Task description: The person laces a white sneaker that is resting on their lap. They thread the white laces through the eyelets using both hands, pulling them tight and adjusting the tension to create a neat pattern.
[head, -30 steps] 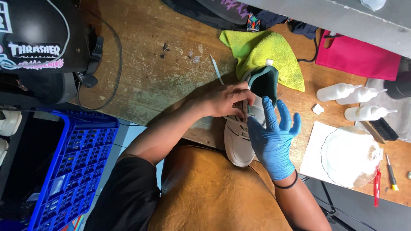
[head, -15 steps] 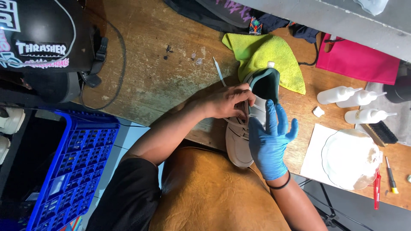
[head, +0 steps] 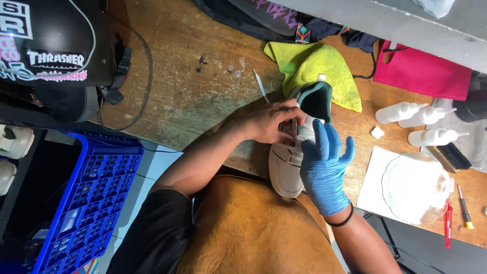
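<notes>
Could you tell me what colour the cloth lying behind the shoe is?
The cloth is bright yellow-green, seen clearly in the head view.
</notes>
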